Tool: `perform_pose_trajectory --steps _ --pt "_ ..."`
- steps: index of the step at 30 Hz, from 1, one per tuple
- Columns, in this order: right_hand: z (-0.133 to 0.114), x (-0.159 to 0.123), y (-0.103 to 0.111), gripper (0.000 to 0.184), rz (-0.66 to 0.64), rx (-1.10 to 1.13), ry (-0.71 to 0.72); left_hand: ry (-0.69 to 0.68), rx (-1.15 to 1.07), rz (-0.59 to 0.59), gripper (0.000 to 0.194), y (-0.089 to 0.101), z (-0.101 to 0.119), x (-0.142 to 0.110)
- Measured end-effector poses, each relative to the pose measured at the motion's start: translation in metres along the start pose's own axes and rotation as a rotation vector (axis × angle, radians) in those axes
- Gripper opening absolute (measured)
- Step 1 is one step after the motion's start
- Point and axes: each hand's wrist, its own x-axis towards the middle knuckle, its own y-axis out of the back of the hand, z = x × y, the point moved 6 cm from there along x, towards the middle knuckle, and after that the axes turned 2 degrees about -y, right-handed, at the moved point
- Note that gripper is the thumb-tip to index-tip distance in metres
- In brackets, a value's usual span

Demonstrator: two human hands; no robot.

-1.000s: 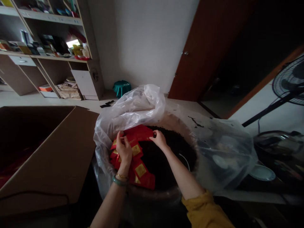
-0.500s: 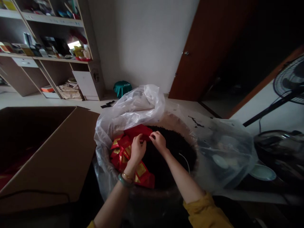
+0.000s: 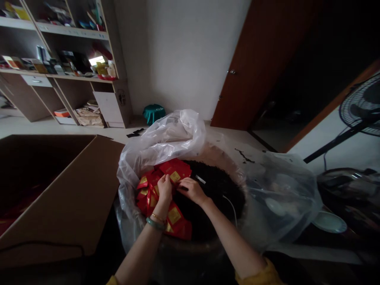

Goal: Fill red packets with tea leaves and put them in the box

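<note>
My left hand [image 3: 165, 189] is closed in a pinch on a red packet [image 3: 180, 168] with a gold panel, at the upper left of a round tub. Beside it, my right hand [image 3: 192, 190] has its fingers bent together at the packet's lower right edge; what lies between those fingertips is hidden. More red and gold packets [image 3: 175, 215] are heaped under and around my left wrist. Dark, loose, crumbly material [image 3: 216, 190] fills the rest of the tub [image 3: 242, 176]. On it lie a small whitish strip [image 3: 200, 179] and a thin white curved piece [image 3: 231, 206].
Clear plastic sheeting [image 3: 130, 158] drapes the tub's left and back rim. An open cardboard box [image 3: 86, 178] stands on the left. To the right are a clear plastic bag [image 3: 285, 190], a pale dish [image 3: 329, 221] and a fan [image 3: 363, 103]. Shelves [image 3: 74, 29] stand behind.
Both hands have shifted a little down and left. The packet's gold panel now shows between them. The whitish strip has come into view on the dark material, and the right hand's fingers have moved lower.
</note>
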Motion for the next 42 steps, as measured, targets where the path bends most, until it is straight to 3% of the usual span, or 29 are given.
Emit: perform_pose_trajectory --steps 6,9,12,16,27,34,38,42 --pt "0.012 0.02 0.004 0.048 0.156 -0.022 -0.171 -0.141 0.204 -0.008 0.024 0.007 0.018 0.0" --pt "0.011 0.04 0.002 0.058 0.107 -0.102 -0.168 -0.298 0.443 -0.052 0.022 0.005 0.03 -0.005" --pt "0.009 0.052 0.001 0.05 0.05 -0.179 -0.189 -0.373 0.588 -0.062 0.02 0.006 0.033 -0.007" --pt "0.006 0.05 0.002 0.043 0.097 -0.276 -0.213 -0.403 0.702 -0.051 0.023 0.007 0.029 -0.007" --pt "-0.001 0.043 0.008 0.021 0.208 -0.355 -0.119 -0.408 0.695 0.007 0.026 0.011 0.024 -0.006" --pt "-0.005 0.04 -0.007 0.02 0.081 -0.285 -0.165 -0.431 0.556 0.034 0.03 0.013 0.026 -0.009" --pt "0.005 0.045 -0.008 0.025 0.028 -0.164 -0.284 -0.46 0.516 -0.028 0.039 0.011 0.031 -0.016" --pt "0.015 0.054 -0.002 0.021 -0.054 -0.006 -0.4 -0.484 0.531 -0.104 0.035 0.008 0.032 -0.02"
